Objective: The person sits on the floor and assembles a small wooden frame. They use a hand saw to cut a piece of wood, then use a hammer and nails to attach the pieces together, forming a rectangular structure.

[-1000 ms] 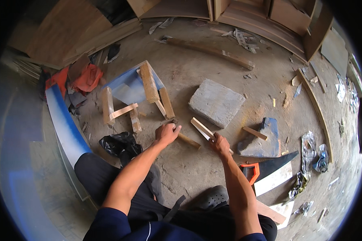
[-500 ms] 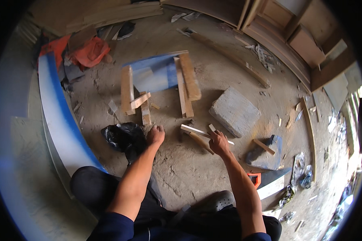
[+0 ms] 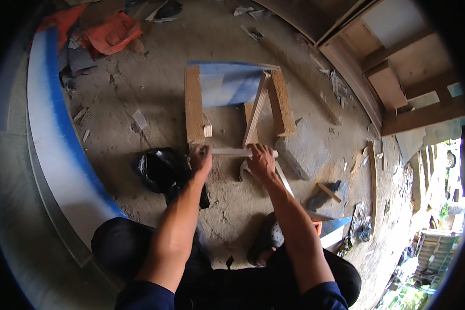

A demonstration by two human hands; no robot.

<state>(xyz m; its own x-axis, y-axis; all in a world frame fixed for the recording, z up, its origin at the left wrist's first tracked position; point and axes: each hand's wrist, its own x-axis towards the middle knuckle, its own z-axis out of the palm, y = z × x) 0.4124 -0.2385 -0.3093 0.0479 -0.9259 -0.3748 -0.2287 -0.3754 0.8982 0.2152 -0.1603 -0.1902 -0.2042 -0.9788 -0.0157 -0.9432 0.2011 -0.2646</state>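
Observation:
A pale wooden strip [image 3: 230, 152] runs level between my two hands. My left hand [image 3: 200, 159] is closed around its left end, and my right hand [image 3: 262, 161] grips it near the right end. Just beyond the strip stands a rough frame with thick wooden side pieces [image 3: 193, 106] and a blue-and-white panel [image 3: 227, 82] at its far side. A layered plywood strip [image 3: 257, 109] leans inside the frame's right part. Under my right hand, a dark curved metal piece [image 3: 242, 171] shows partly, and a thin white strip [image 3: 284, 179] lies beside my wrist.
A black plastic bag [image 3: 163, 170] lies left of my left hand. A grey block [image 3: 304, 150] sits right of the frame. Farther right is a blue-grey block [image 3: 329, 201] with a wood scrap. A long blue-and-white panel [image 3: 70, 139] stretches along the left.
My hands have come closer together, and the left now holds the wooden strip with the right. The view has shifted, and the frame's inner wooden pieces sit differently.

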